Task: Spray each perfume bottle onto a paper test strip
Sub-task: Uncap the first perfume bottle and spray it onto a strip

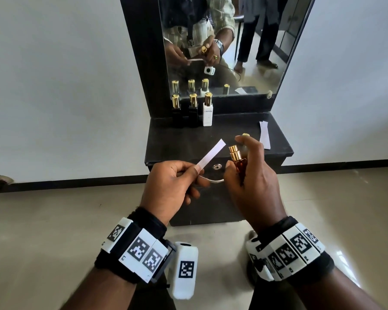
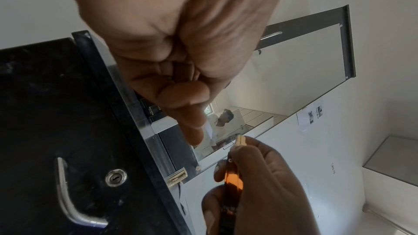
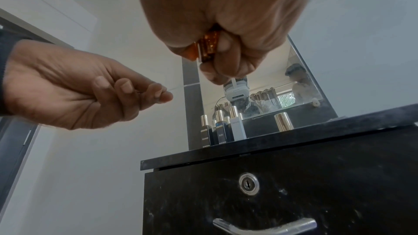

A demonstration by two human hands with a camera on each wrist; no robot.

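My left hand (image 1: 173,182) pinches the near end of a white paper test strip (image 1: 212,155), which slants up and to the right toward the sprayer. My right hand (image 1: 251,173) grips an amber perfume bottle (image 1: 239,164) with a gold sprayer (image 1: 234,152) and no cap; its index finger is raised over the nozzle. The wrist views show the same bottle (image 2: 233,181) (image 3: 207,46) inside my curled right fingers. Three capped bottles stand at the back left of the dresser top: two black (image 1: 176,113) (image 1: 193,111) and one white (image 1: 208,111).
A loose gold cap (image 1: 246,134) stands on the black dresser top (image 1: 179,142), just behind my right hand. Spare paper strips (image 1: 264,134) lie at its right side. A mirror (image 1: 222,45) rises behind. Below the top is a drawer with a lock (image 1: 217,167) and metal handle (image 3: 267,227).
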